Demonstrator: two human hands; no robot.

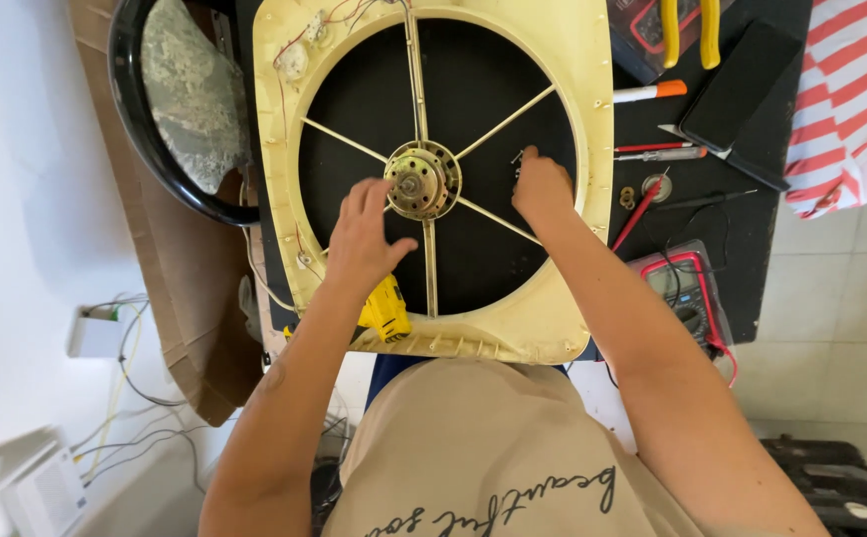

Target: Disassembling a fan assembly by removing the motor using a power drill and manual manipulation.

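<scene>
Head view, looking straight down on a black-topped table (752, 259). Cream plastic fan housing (573, 60) lies flat at centre frame, its round opening crossed by thin metal spokes (498, 124) that meet at a brass-coloured motor hub (421, 181). No blade or grille is fitted; the hub sits bare, with red wires (289, 50) running along the housing's upper left corner.

Left hand (359, 239) rests just lower left of the hub, fingers loosely spread, holding nothing, fingertips close to the hub rim. Right hand (543, 189) is right of centre, fingers pinched narrow on a small dark metal part (519, 159); cannot tell what the part is.

Progress, as a judgement: the frame looks stripped down to the motor mount, and work is in hand at one spoke; the other spokes and the hub are untouched at this moment.

Room: the open ring gives both hands free space between spokes. Right edge of frame is crowded, with screwdrivers (662, 151), a marker (649, 92), yellow-handled pliers (689, 30), a dark phone-like slab (737, 85) and a red-edged multimeter (687, 288) near the right forearm. A yellow tool (385, 310) lies under the left wrist at the housing's lower edge. A black ring (140, 129) leans at upper left.
</scene>
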